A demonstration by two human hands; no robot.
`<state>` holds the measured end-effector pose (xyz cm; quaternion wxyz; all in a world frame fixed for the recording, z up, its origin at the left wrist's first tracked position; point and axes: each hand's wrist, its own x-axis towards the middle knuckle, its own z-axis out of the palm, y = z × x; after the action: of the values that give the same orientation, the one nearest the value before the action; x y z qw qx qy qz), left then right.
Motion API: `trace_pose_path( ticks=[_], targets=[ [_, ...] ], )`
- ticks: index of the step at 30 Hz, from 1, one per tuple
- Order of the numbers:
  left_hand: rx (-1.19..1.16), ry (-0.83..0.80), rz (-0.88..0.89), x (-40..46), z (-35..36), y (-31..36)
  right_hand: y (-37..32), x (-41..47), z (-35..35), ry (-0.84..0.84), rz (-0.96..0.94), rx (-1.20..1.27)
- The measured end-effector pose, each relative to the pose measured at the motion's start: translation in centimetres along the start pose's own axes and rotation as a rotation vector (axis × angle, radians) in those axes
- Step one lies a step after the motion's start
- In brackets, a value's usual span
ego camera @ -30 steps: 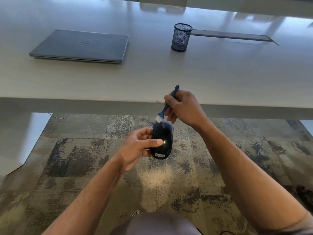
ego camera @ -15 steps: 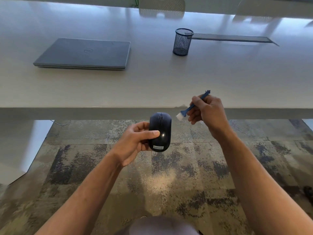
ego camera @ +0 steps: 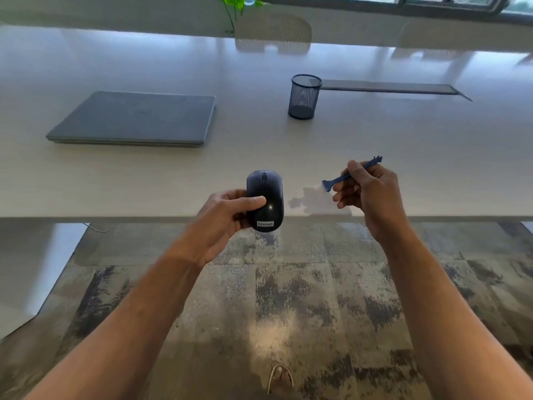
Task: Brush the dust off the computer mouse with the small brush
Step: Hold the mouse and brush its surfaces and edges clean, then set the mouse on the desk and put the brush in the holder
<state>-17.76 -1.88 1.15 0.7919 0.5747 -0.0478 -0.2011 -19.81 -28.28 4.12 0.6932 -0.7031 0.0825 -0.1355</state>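
Note:
A black computer mouse (ego camera: 266,194) with a white label near its rear is held in my left hand (ego camera: 223,220), thumb across its top, over the near edge of the table. My right hand (ego camera: 369,192) pinches a small blue brush (ego camera: 344,177) with pale bristles pointing left. The bristles are well to the right of the mouse and do not touch it.
On the white table (ego camera: 403,134) lie a closed grey laptop (ego camera: 138,118) at the left and a black mesh pen cup (ego camera: 304,96) at the back middle. A grey cable slot (ego camera: 389,88) runs behind the cup. Patterned carpet (ego camera: 288,298) lies below.
The brush was touching the front of the mouse; my right hand has since drawn it away to the right. Both hands have risen over the table edge.

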Motion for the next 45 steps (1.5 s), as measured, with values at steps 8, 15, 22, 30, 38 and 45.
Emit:
trace_pose_path(
  ticks=[8, 15, 22, 30, 38, 45],
  targets=[
    [0.045, 0.065, -0.023, 8.3, 0.3, 2.7, -0.9, 6.7, -1.1, 0.011, -0.027, 0.005],
    [0.128, 0.127, -0.069, 15.3, 0.6, 4.5, -1.1, 11.3, -1.8, 0.018, -0.018, 0.015],
    [0.235, 0.14, -0.114, 21.5, 0.7, 6.3, -0.9, 15.2, -0.6, 0.059, 0.01, 0.005],
    [0.303, 0.148, -0.144, 25.7, -0.6, 6.9, -1.7, 19.8, 1.2, 0.144, -0.025, -0.023],
    [0.441, 0.191, -0.156, 27.4, -1.0, 6.7, -2.7, 24.0, 2.3, 0.171, -0.077, -0.055],
    [0.839, 0.318, -0.063, 28.1, -1.8, 6.5, -4.1, 28.5, 2.9, 0.189, -0.144, -0.145]
  ],
)
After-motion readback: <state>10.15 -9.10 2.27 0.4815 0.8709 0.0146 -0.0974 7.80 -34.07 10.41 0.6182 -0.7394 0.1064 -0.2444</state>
